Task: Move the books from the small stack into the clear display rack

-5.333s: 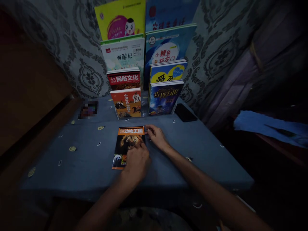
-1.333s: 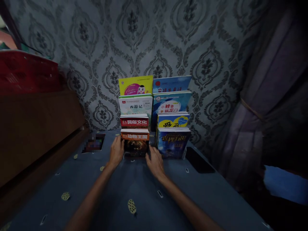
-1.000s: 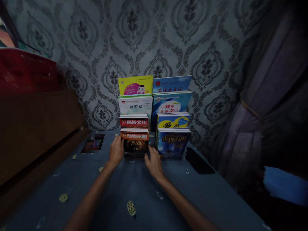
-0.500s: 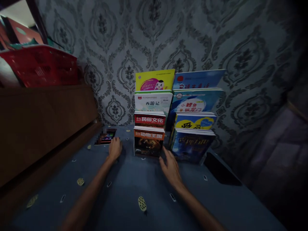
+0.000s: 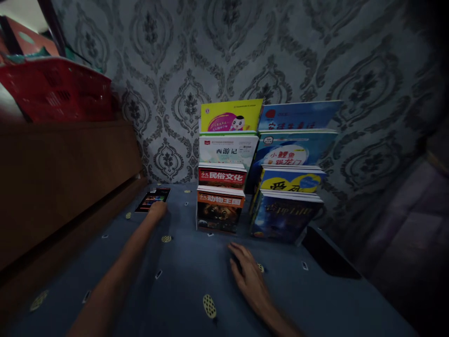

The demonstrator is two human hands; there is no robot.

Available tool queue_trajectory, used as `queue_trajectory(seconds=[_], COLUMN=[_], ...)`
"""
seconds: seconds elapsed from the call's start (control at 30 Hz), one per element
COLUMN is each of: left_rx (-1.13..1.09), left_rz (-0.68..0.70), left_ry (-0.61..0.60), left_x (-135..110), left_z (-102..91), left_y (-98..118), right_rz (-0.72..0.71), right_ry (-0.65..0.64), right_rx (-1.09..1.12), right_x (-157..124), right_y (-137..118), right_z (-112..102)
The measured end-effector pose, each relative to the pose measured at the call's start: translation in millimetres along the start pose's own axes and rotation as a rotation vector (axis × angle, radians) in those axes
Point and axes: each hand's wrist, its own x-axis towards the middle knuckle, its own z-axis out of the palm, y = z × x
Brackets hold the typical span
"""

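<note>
My left hand [image 5: 157,209] is at the near edge of a thin dark rectangle with a coloured picture [image 5: 150,199], a book or a tablet, lying flat at the back left. Its fingers are mostly hidden, so whether it grips the item cannot be seen. My right hand [image 5: 248,274] is open and low over the cloth, with nothing in it. Beyond it stand two stepped columns of children's books. The lion-cover book [image 5: 219,215] is frontmost on the left, and a dark blue book [image 5: 284,217] is frontmost on the right.
A patterned blue cloth [image 5: 182,290] covers the surface, with a papered wall behind. A wooden cabinet [image 5: 66,178] bearing a red plastic basket [image 5: 59,91] runs along the left. A flat black object [image 5: 329,252] lies beside the right column.
My left hand has moved left to the dark rectangle. My right hand has drawn back towards me, away from the lion-cover book. The books keep their arrangement.
</note>
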Motion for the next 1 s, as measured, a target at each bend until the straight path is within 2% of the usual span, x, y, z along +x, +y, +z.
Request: queue_trajectory(seconds=[0.13, 0.27, 0.37, 0.53, 0.6, 0.63, 0.67, 0.73, 0.83, 0.9, 1.0], left_rx=[0.059, 0.121, 0.132, 0.093, 0.055, 0.012, -0.036, -0.078, -0.005, 0.047, 0.003], left_rz=[0.06, 0.141, 0.228, 0.442, 0.542, 0.574, 0.598, 0.556, 0.333, 0.228, 0.165], left_ry=[-0.004, 0.005, 0.013, 0.011, 0.008, -0.002, -0.029, -0.08, 0.018, 0.059, 0.113], left_x=[-22.6, -69.6, -127.0, -248.7, -283.7, -293.4, -297.5, -290.6, -261.4, -243.9, -231.0], left_z=[-14.7, -31.1, -26.1, 10.9, 16.1, 14.2, 10.0, -1.6, -10.8, -5.2, 14.4], left_y=[7.3, 9.7, 20.0, 67.0, 85.5, 91.0, 93.1, 86.6, 58.8, 39.4, 20.4], right_rz=[-0.007, 0.002, 0.011, -0.01, -0.026, -0.034, -0.044, -0.084, -0.2, -0.287, -0.375], right_ry=[-0.028, -0.041, -0.056, -0.124, -0.157, -0.17, -0.182, -0.208, -0.274, -0.33, -0.46], right_rx=[0.01, 0.041, 0.067, 0.114, 0.13, 0.136, 0.141, 0.155, 0.182, 0.173, 0.117], right_x=[0.9, 0.4, 0.1, -1.0, -2.1, -2.6, -3.0, -2.9, 0.6, 5.4, 15.5], right_y=[-1.9, -6.1, -12.7, -26.8, -32.6, -35.8, -39.6, -49.9, -75.1, -98.2, -135.0], right_z=[-2.0, -1.8, -1.1, -3.0, -4.8, -5.6, -6.0, -4.5, 6.9, 21.3, 47.9])
